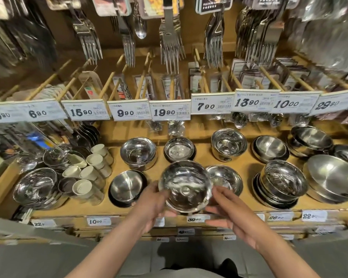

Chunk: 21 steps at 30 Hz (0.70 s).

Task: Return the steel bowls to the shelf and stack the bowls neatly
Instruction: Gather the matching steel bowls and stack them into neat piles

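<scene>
Centrally, steel bowl point(185, 186) between both hands, left hand point(155, 205) and right hand point(232, 211) gripping its rim above shelf point(247, 169)

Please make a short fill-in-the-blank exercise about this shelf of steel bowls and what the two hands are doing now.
1. The left hand and the right hand hold one shiny steel ____ between them.
2. The held bowl is carried by ____ hands.
3. The price tag straight behind the held bowl reads ____.
4. Above the tags hang packs of steel ____, prongs pointing down.

Missing words: bowl; two; 19.90; forks
</scene>
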Motion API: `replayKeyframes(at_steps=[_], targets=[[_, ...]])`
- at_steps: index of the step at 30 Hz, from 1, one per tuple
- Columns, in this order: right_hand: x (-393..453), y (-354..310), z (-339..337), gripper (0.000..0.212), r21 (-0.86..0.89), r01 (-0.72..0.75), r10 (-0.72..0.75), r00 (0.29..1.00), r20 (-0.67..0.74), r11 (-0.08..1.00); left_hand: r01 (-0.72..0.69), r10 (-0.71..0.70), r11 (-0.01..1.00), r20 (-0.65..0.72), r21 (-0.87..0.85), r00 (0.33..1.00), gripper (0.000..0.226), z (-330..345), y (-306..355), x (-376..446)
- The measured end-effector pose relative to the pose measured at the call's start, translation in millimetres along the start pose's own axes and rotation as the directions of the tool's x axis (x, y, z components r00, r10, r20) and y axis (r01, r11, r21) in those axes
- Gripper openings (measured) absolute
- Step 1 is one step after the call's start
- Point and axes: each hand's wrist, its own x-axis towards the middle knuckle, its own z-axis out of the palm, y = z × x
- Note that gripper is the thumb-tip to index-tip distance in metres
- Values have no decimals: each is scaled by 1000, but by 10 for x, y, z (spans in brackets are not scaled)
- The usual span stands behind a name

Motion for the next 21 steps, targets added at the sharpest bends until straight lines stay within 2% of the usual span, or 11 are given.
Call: replayKeyframes(at_steps=[2,4,6,8,10,12,14,15,18,21], targets=[[-11,5,23,63,-1,9,-9,1000,-1,1000,-46,42,998,105,32,994,31,116,-55,-17],[2,37,-52,48,-2,42,-42,996,-80,999,-56,51,998,158,28,986,28,155,-96,1],[7,87,-134,39,-4,46,-47,992,-119,999,17,-12,1000,214,-23,977,34,116,-122,46],[7,135,-186,51,-5,38,-39,990,-137,999,92,-86,996,234,-14,968,40,6,-132,101],[5,163,-183,55,5,50,-48,986,-157,999,106,-110,994,126,38,986,36,-207,-153,158],[6,169,-169,48,20,69,-64,982,-179,997,124,-121,992,-101,25,987,29,-508,-232,209],[15,168,-161,44,27,82,-75,978,-193,996,152,-146,988,-316,-6,938,27,-848,-351,260],[28,169,-154,42,29,81,-74,978,-196,996,170,-166,985,-378,-24,911,30,-994,-407,289],[76,171,-112,42,28,64,-58,982,-181,998,204,-224,974,-432,-93,873,39,-1255,-516,400],[140,184,-43,37,12,50,-47,984,-175,999,216,-234,972,-390,-89,891,39,-1298,-501,506]])
